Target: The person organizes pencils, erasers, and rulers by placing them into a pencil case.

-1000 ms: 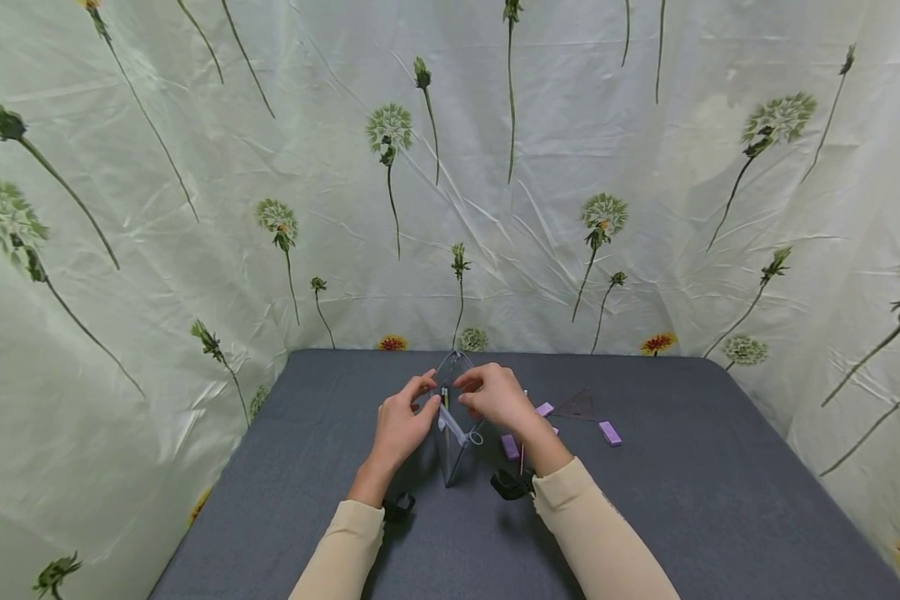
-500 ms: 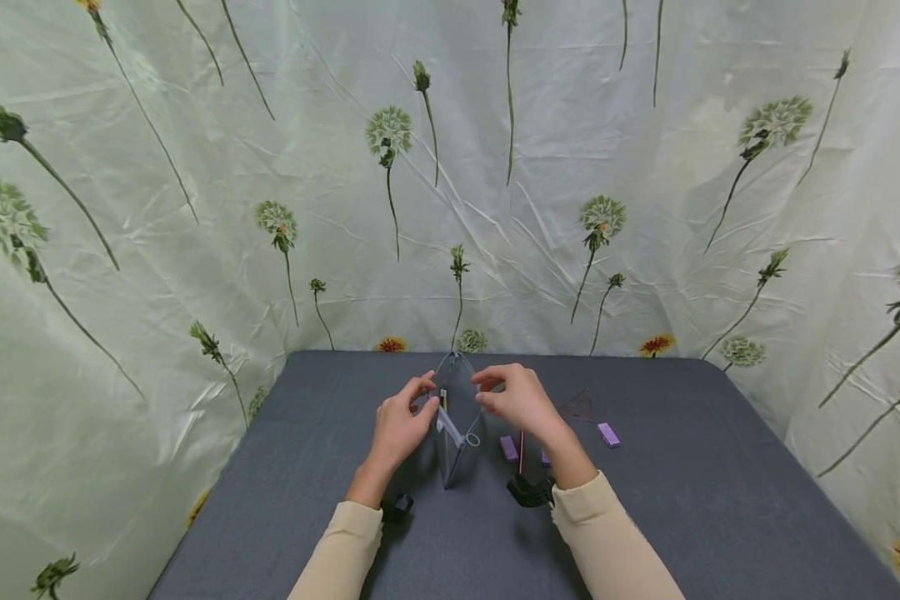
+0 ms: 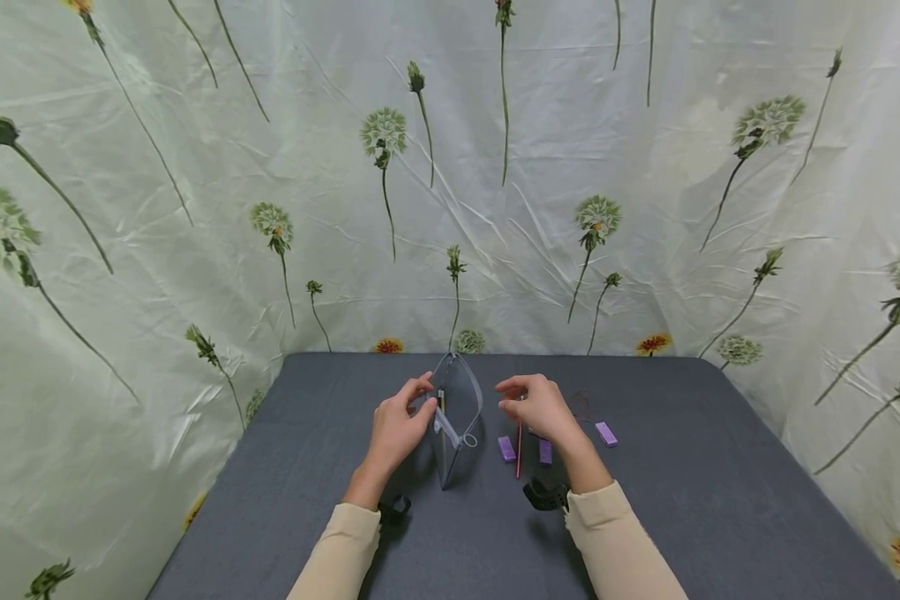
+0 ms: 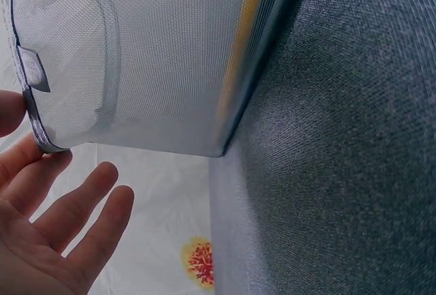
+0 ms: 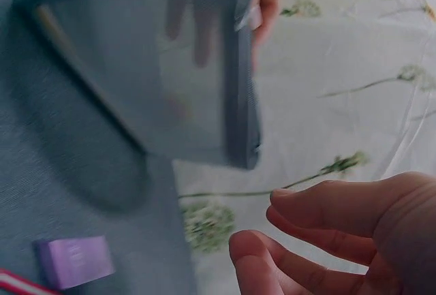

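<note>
A see-through mesh zip pouch (image 3: 446,458) stands upright on the table with its top spread apart. My left hand (image 3: 399,429) pinches the pouch's top edge on the left between thumb and fingers; in the left wrist view the other fingers (image 4: 112,203) stretch free. A yellow pencil (image 4: 240,43) shows through the mesh along the bottom. To the right of the pouch, apart from it, hovers my right hand (image 3: 543,410) with bent fingers and nothing between them. Below this hand lie a red pencil (image 3: 519,457) and two purple blocks (image 3: 507,448).
Another purple block (image 3: 606,433) lies farther right on the dark grey table (image 3: 690,492). Behind the right hand, a thin see-through set square (image 3: 582,406) is partly covered. A flower-print curtain (image 3: 532,250) hangs along the table's back and sides.
My right hand has drawn back from over the pouch's opening to the right, and the pouch's right side shows more widely spread. My left hand keeps its pinch on the edge.
</note>
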`<state>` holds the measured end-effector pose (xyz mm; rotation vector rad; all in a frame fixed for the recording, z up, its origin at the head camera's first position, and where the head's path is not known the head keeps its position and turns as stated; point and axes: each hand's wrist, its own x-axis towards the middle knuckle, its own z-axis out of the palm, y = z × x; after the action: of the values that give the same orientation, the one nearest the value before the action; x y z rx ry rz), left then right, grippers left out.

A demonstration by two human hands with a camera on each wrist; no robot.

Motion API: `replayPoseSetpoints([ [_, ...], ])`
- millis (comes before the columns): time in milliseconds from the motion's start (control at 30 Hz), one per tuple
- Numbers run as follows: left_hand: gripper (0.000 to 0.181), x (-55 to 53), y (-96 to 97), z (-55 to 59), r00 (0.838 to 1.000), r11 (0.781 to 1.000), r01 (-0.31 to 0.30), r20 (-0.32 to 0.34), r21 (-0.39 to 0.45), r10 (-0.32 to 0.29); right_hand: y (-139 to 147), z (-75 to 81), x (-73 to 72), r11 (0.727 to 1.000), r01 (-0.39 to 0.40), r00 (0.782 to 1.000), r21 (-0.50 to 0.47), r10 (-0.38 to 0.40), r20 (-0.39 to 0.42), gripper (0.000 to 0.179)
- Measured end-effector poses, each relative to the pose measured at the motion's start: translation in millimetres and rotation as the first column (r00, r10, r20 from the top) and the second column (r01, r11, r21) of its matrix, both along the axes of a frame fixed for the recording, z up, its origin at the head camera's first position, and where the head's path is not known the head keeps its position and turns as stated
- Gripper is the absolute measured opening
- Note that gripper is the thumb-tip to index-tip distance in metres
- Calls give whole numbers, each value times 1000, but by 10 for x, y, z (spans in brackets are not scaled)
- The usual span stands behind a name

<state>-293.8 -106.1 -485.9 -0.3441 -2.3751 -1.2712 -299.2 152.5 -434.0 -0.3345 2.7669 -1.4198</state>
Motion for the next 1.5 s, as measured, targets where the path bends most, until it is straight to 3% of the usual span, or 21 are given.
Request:
replayPoseSetpoints([
  [333,17,-2,-6,-13,1000,1000,11,0,4,-11,95,-268,-112,998,42,999,56,-42,3,27],
  [467,19,-7,-10,-11,1000,1000,6,10,-9,-5,140,-312,-124,996,59,997,60,-62,51,30],
  [833,11,2,-27,2,1000,1000,-5,12,-16,5,185,-400,-126,992,43,996,121,-51,70,38],
  [1033,11,13,-39,13,1000,1000,9,6,-16,-9,161,-469,-150,983,69,994,168,-83,75,41],
  [1500,11,26,-49,24,1000,1000,26,2,-3,-26,12,-616,-183,932,155,984,328,-116,-136,40],
])
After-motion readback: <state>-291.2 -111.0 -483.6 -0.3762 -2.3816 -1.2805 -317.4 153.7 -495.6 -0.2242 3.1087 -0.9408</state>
